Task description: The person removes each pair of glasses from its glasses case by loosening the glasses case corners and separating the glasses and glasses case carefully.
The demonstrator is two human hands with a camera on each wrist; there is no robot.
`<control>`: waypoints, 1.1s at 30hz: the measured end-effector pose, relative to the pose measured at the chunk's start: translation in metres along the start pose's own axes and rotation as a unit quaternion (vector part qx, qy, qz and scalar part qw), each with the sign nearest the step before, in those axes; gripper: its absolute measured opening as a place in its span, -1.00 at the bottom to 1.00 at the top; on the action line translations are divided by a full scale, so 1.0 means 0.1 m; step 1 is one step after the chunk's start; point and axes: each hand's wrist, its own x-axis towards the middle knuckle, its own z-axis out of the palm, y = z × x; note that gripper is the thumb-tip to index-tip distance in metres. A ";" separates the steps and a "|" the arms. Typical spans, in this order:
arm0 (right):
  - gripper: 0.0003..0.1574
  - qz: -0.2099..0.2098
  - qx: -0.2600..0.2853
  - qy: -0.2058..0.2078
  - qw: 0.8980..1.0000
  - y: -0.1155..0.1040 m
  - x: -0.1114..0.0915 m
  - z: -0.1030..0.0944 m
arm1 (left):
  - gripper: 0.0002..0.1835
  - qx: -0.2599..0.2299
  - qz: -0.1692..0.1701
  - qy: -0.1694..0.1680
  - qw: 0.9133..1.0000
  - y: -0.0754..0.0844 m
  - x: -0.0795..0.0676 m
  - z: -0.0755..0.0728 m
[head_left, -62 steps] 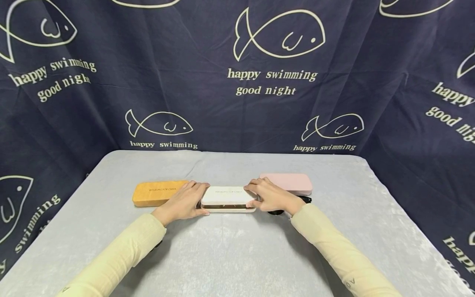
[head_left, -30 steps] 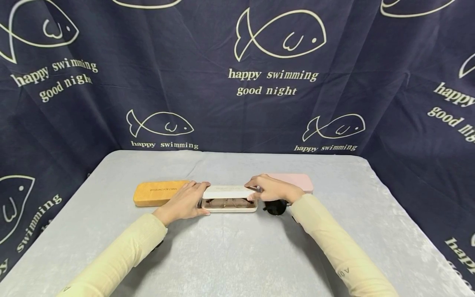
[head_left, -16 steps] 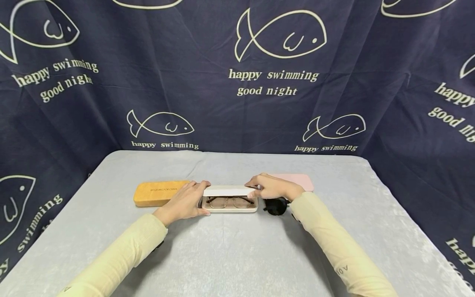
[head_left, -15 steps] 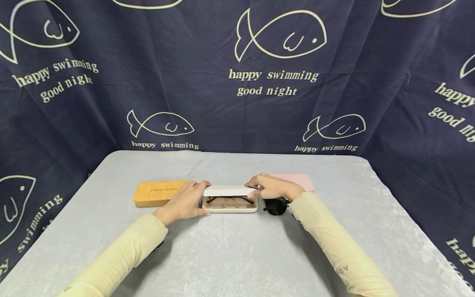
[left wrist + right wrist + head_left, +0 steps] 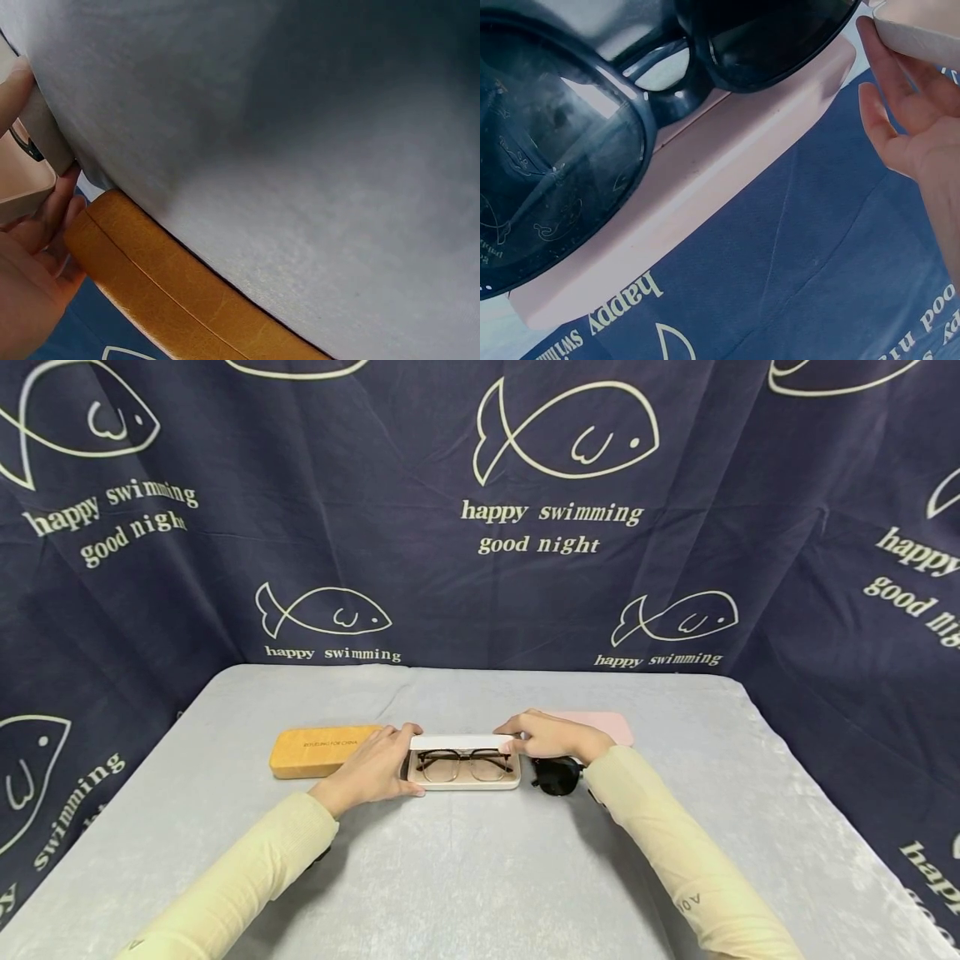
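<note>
A white glasses case (image 5: 465,785) stands on the table with its lid (image 5: 450,742) raised. Inside it lies a pair of eyeglasses (image 5: 456,765) with dark upper rims and clear lenses. My left hand (image 5: 378,766) grips the case's left end, thumb at the front and fingers behind. In the left wrist view the fingers (image 5: 56,206) reach under the case's edge beside the yellow case. My right hand (image 5: 551,735) holds the lid at its right end, thumb on the front edge; in the right wrist view its fingers (image 5: 904,90) are behind the lid.
A yellow glasses case (image 5: 318,752) lies left of the white one, partly behind my left hand. To the right are black sunglasses (image 5: 557,775) and, behind them, a pink glasses case (image 5: 607,727). A grey cloth (image 5: 480,877) covers the table; a dark fish-print curtain (image 5: 435,635) hangs behind.
The white case's lid has swung up and back under my right hand, uncovering the eyeglasses. My left hand has stayed on the case's left end.
</note>
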 end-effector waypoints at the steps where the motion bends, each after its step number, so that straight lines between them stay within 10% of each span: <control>1: -0.52 -0.001 0.008 -0.001 1.000 0.00 0.00 0.00 | -0.04 0.000 -0.002 0.001 1.000 0.00 0.00 0.00; 18: -0.78 0.070 0.038 0.028 0.996 0.02 0.08 -0.03 | 0.11 0.010 -0.027 -0.003 1.000 0.00 0.02 -0.01; 33: -0.72 0.015 -0.035 0.131 0.991 0.13 0.08 0.04 | 0.16 0.004 -0.029 -0.007 1.000 0.01 0.03 -0.01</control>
